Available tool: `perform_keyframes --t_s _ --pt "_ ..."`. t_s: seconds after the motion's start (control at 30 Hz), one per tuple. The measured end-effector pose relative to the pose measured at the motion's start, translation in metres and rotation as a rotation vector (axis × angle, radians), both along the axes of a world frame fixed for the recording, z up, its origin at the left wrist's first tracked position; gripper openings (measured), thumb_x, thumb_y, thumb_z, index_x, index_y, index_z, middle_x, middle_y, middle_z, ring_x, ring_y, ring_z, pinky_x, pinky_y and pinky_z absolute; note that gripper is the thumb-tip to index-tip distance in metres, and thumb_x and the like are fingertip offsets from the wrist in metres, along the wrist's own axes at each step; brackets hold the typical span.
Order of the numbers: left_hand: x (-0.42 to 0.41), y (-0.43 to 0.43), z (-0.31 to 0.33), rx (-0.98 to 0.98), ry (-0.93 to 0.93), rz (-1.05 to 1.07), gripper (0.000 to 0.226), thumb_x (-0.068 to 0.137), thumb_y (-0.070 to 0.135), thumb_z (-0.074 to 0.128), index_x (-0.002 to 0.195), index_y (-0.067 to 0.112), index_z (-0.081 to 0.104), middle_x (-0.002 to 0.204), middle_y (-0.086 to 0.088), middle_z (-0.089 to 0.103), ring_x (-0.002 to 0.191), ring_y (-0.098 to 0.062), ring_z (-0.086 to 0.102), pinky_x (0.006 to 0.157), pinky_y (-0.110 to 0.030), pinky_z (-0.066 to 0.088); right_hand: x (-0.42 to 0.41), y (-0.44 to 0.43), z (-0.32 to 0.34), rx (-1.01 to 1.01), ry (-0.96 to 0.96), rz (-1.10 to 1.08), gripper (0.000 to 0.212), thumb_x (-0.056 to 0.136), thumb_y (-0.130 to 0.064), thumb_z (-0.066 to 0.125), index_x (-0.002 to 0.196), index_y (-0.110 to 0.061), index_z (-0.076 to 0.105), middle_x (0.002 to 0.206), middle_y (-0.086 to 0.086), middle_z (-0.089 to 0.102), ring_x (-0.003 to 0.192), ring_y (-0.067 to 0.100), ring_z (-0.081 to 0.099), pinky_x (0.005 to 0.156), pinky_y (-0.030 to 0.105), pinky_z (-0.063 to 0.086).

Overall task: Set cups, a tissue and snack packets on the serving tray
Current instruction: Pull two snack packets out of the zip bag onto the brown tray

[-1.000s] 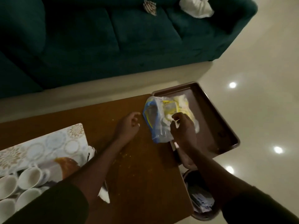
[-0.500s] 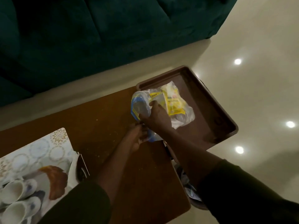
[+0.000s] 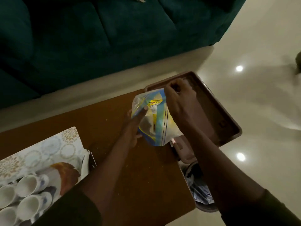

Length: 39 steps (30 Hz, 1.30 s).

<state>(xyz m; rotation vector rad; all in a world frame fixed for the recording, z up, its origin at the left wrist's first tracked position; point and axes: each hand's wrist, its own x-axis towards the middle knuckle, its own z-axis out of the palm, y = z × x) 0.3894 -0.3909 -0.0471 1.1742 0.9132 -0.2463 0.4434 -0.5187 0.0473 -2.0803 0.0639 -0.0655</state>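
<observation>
A clear zip bag (image 3: 158, 121) with blue stripes and yellow snack packets inside stands at the near-left edge of the brown serving tray (image 3: 216, 111). My left hand (image 3: 135, 124) grips the bag's left side, thumb on its front. My right hand (image 3: 180, 101) pinches the bag's top edge over the tray. Several white cups (image 3: 28, 193) lie in an open patterned box (image 3: 40, 154) at the lower left of the wooden table (image 3: 130, 168).
A dark green sofa (image 3: 97, 38) runs across the back. A bin (image 3: 200, 193) with wrappers stands on the glossy floor right of the table, under my right arm. Crumbs dot the tabletop.
The bag has been lifted upright; my right hand moved from its middle to its top edge, and my left hand now grips its left side. The view shifted.
</observation>
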Motion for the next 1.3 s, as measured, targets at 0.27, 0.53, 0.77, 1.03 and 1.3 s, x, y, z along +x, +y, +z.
perform_keyframes --t_s 0.27,0.53,0.77,1.03,1.3 --pt "-0.034 0.062 0.038 0.074 -0.272 0.068 0.032 0.086 0.023 0.068 0.115 0.021 0.055 0.104 -0.001 0.069 0.087 -0.017 0.067 0.068 -0.031 0.055 -0.041 0.032 0.013 0.134 0.069 -0.021 0.015 0.085 -0.012 0.054 0.077 -0.004 0.063 0.068 0.002 0.056 0.064 0.014 0.052 0.054 0.016 0.04" --pt "-0.082 0.097 0.04 0.495 -0.276 -0.225 0.021 0.087 0.03 0.065 0.101 0.018 0.054 0.083 -0.003 0.06 0.07 -0.018 0.056 0.066 -0.033 0.045 -0.103 0.038 -0.019 -0.204 0.238 0.205 0.021 0.083 -0.021 0.066 0.101 -0.014 0.059 0.098 0.001 0.062 0.087 0.017 0.061 0.075 0.04 0.056" --pt "-0.085 0.088 0.053 0.604 -0.343 -0.251 0.011 0.09 0.021 0.057 0.09 0.015 0.066 0.071 0.007 0.058 0.062 -0.002 0.052 0.058 -0.019 0.04 -0.115 0.086 -0.006 -0.338 0.116 0.585 0.016 0.082 -0.007 0.055 0.073 -0.006 0.068 0.073 0.009 0.071 0.059 0.018 0.063 0.06 0.032 0.056" --pt "-0.082 0.073 0.052 0.627 -0.349 -0.274 0.015 0.078 0.024 0.058 0.067 0.014 0.056 0.048 0.015 0.047 0.044 0.001 0.04 0.044 -0.014 0.031 -0.107 0.099 -0.088 -0.529 0.833 0.491 0.096 0.09 -0.049 0.054 0.152 -0.003 -0.003 0.154 0.023 0.028 0.137 0.035 0.037 0.106 0.039 0.038" --pt "-0.078 0.072 0.052 0.612 -0.325 -0.197 0.026 0.075 0.034 0.056 0.073 0.008 0.057 0.058 0.004 0.047 0.055 -0.011 0.042 0.053 -0.032 0.035 -0.097 0.071 -0.081 -0.5 0.828 0.54 0.045 0.099 -0.019 0.047 0.141 -0.006 0.037 0.131 0.017 0.057 0.114 0.032 0.06 0.084 0.033 0.049"
